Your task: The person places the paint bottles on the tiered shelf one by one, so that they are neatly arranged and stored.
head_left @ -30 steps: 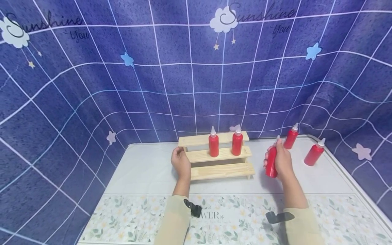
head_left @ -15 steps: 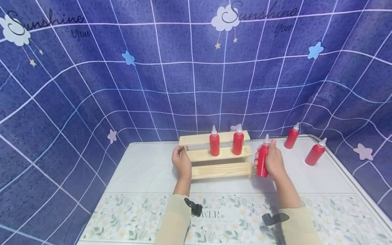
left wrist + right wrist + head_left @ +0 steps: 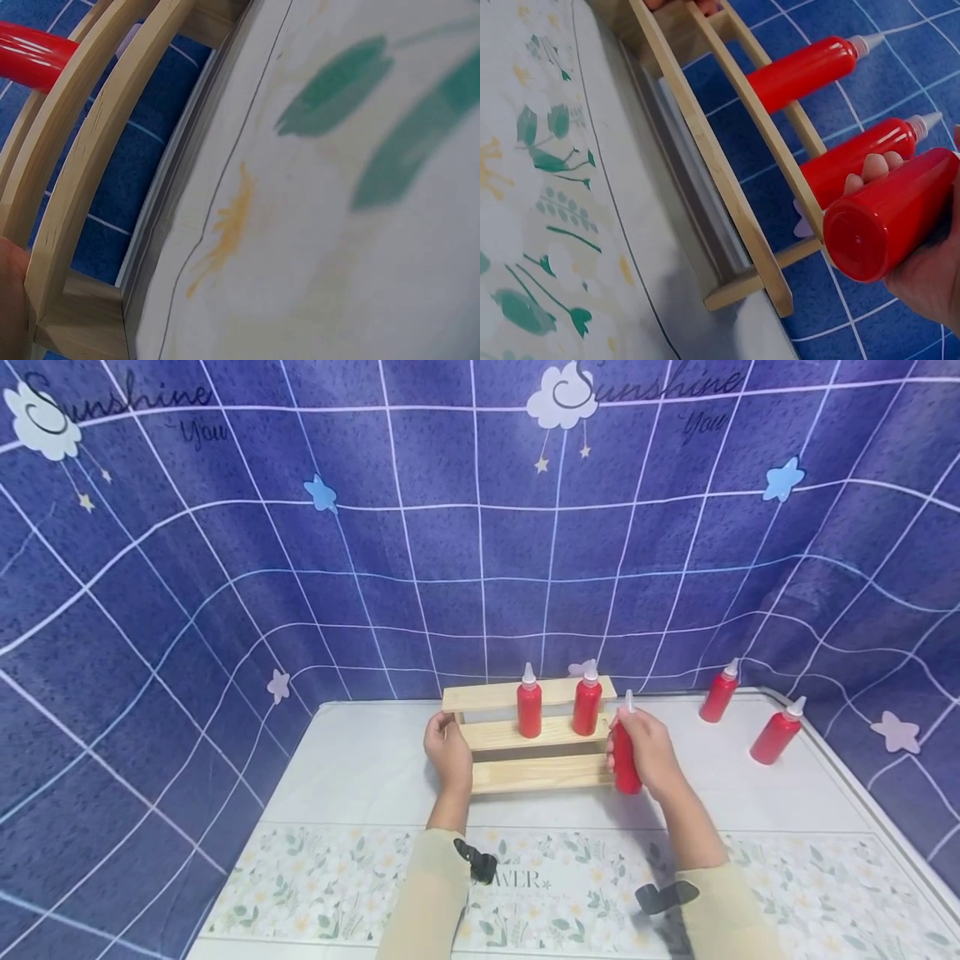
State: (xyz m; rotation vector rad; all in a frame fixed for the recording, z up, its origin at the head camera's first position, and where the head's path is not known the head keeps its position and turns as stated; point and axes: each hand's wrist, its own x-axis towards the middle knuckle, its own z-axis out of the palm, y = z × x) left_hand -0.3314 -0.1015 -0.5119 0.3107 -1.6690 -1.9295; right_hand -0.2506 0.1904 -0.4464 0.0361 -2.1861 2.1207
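A three-tier wooden rack (image 3: pixel 540 772) stands on the table with two red squeeze bottles upright on its middle tier, the left bottle (image 3: pixel 529 711) and the right bottle (image 3: pixel 587 707). My left hand (image 3: pixel 448 755) grips the rack's left end, its fingertips hidden behind the wood. In my right hand (image 3: pixel 649 748) is a third red squeeze bottle (image 3: pixel 627 760) with a pointed clear nozzle, fingers wrapped round its body. That bottle is beside the rack's right end, its base overlapping the lowest tier's corner. The right wrist view shows its round bottom (image 3: pixel 855 238) close to the shelf edges.
Two more red bottles stand on the table at the right, a farther one (image 3: pixel 720 693) and a nearer one (image 3: pixel 777 735). A flower-printed strip (image 3: pixel 315 885) runs along the table's front. Blue gridded cloth (image 3: pixel 420 552) hangs behind and at both sides.
My right hand has carried its bottle leftward from near the standing bottles to the rack's right end. My left hand stays on the rack. The head view has shifted slightly.
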